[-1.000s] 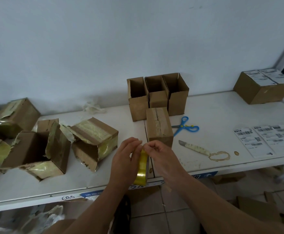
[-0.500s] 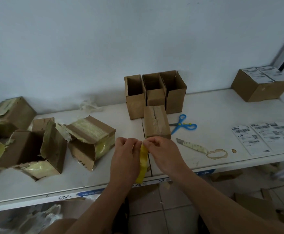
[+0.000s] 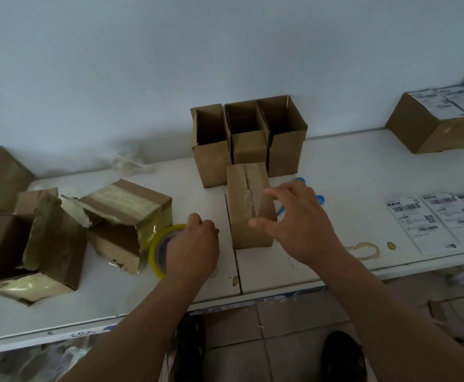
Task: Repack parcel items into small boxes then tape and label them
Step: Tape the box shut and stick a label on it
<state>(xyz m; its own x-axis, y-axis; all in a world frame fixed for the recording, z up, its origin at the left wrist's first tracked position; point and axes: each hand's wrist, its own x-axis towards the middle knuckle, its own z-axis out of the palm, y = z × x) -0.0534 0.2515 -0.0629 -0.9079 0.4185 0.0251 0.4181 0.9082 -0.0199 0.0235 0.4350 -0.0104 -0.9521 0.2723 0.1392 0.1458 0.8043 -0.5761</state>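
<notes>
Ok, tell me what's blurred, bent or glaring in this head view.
Head view: right hand motion-smeared over the closed small box; left hand gripping the tape roll sharper; table edge bowed by the wide lens; lighting soft and dim, no harsh glare; labels unreadable.

Both forearms are bare from the bottom edge of the view up to the wrists, with no sleeve on either. The left hand [image 3: 195,245] and the right hand [image 3: 298,219] wear no glove. Two dark shoes [image 3: 342,357] show on the tiled floor below
</notes>
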